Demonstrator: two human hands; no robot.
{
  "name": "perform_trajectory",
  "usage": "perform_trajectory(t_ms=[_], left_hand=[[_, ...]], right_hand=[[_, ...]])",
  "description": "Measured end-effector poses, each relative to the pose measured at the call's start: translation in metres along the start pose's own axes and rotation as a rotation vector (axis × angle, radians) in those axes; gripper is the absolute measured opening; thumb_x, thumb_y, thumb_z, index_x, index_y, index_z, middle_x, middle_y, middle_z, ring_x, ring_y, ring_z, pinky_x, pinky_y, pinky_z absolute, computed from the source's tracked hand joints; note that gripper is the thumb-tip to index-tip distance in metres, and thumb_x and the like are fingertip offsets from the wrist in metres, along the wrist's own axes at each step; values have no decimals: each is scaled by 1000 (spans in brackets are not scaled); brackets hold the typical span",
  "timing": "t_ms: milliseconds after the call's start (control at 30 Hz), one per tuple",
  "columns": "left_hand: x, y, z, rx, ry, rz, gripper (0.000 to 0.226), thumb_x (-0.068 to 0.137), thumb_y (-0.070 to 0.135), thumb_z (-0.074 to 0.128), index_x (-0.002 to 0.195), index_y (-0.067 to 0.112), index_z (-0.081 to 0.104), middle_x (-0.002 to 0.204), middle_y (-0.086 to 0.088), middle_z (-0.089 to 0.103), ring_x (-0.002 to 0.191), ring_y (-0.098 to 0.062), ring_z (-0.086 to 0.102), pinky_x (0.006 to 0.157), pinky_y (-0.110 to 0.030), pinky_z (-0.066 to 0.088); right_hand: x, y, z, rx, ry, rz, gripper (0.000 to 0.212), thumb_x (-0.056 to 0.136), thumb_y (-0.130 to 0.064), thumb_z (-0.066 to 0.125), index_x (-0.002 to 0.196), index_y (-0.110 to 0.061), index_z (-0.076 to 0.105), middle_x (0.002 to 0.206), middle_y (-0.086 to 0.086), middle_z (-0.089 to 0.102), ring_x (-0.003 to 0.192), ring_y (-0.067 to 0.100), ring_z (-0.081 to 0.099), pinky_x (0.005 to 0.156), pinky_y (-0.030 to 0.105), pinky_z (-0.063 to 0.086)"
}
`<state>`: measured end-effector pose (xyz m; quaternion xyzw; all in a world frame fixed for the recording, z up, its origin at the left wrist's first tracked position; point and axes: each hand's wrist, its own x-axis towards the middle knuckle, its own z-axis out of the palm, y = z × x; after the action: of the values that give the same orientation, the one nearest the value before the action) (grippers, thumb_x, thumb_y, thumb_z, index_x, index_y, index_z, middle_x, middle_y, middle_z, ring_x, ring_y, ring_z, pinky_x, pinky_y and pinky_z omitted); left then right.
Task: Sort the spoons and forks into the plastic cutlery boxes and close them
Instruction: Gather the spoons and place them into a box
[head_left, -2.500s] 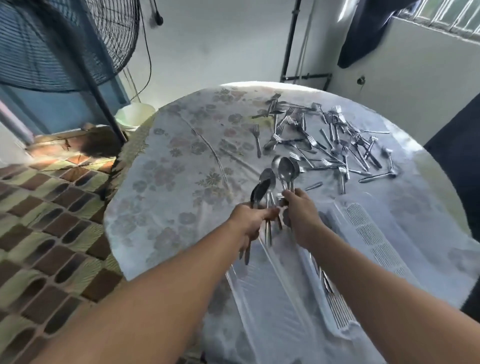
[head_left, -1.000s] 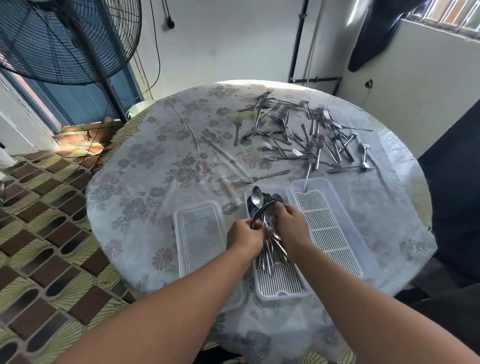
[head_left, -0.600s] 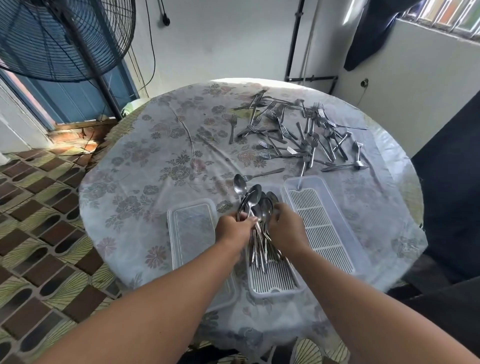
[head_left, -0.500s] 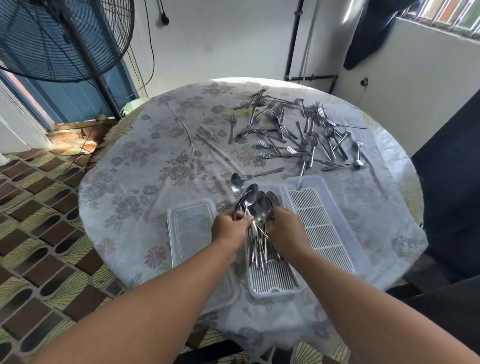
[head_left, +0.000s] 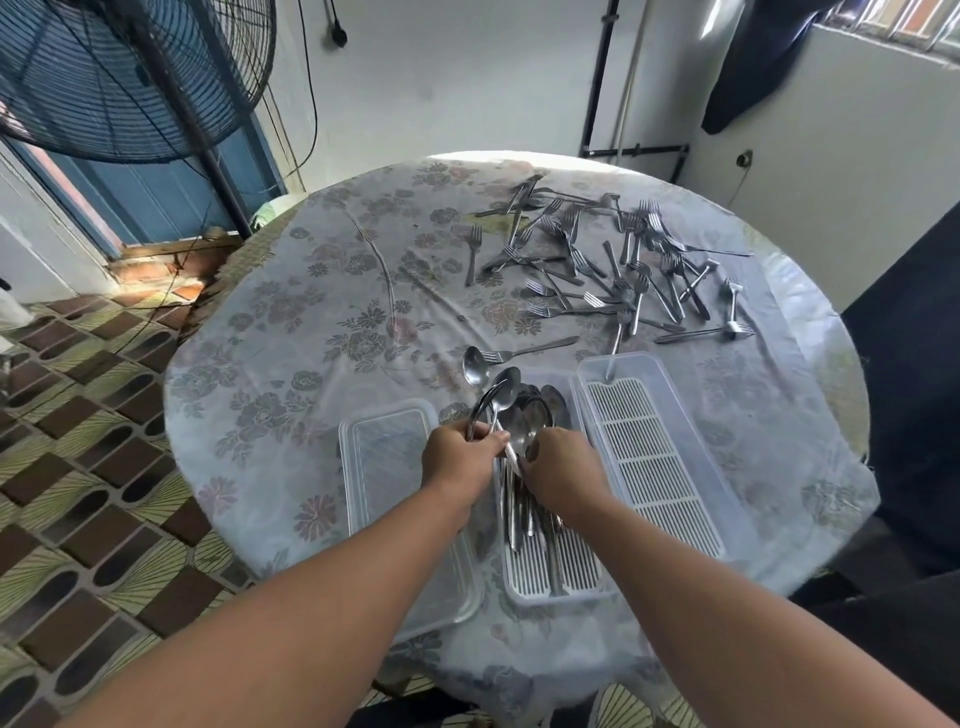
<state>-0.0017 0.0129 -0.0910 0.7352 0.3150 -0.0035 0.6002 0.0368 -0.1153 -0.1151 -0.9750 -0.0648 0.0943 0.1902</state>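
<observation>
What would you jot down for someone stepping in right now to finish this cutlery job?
Left hand: grips a bunch of spoons over the middle box.
Right hand: grip on the same bunch.
Spoon handles lie in the middle box; the bowls stick out past its far end.
Right box: holds only one piece, leaning over its far rim.
Lid: lies left of the boxes, off.
Forks: scattered on the far side of the table; one fork lies nearer.
Left: settle spoons, box the forks, close both.
</observation>
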Motion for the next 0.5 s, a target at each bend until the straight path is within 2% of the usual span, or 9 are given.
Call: perform_trajectory(t_ms=[67, 200, 300, 367, 433, 500], left_hand=[[3, 0, -1, 6, -2, -5, 16, 87, 27, 80, 77, 16, 74, 81, -2, 77, 62, -18, 60, 65, -32, 49], [8, 2, -2, 21, 9, 9, 14, 87, 27, 80, 79, 15, 75, 82, -1, 77, 78, -19, 69, 73, -30, 52], [9, 3, 1, 20, 11, 9, 16, 86, 27, 80, 81, 12, 75, 81, -1, 76, 81, -19, 71, 76, -31, 54], [11, 2, 3, 23, 2, 10, 17, 85, 26, 81, 83, 10, 75, 82, -2, 77, 84, -19, 73, 83, -34, 57], [11, 2, 4, 21, -4, 14, 17, 85, 25, 81, 84, 9, 75, 81, -1, 77, 86, -19, 73, 82, -31, 56], [11, 2, 5, 19, -1, 14, 17, 86, 25, 80, 83, 9, 75, 81, -1, 77, 86, -20, 73, 77, -27, 52]], right_hand=[[-2, 1, 1, 44, -9, 9, 19, 90, -16, 65, 72, -12, 64, 70, 3, 64, 63, 19, 62, 62, 40, 60], [1, 2, -1, 92, 35, -55, 19, 98, -26, 64, 82, -17, 61, 74, -1, 62, 65, 14, 59, 60, 33, 53], [7, 1, -11, 69, 101, -144, 10, 102, -15, 57, 93, -14, 62, 81, 1, 64, 64, 15, 60, 56, 30, 51], [10, 3, -20, -6, 166, -185, 6, 99, -10, 59, 103, -13, 63, 97, 5, 64, 75, 20, 63, 65, 37, 58], [12, 8, -26, -151, 155, -174, 21, 95, -14, 64, 116, -15, 62, 112, 7, 59, 93, 24, 62, 79, 41, 59], [13, 11, -31, -312, 65, -144, 37, 92, -23, 69, 128, -20, 58, 122, 8, 58, 111, 28, 59, 94, 47, 54]])
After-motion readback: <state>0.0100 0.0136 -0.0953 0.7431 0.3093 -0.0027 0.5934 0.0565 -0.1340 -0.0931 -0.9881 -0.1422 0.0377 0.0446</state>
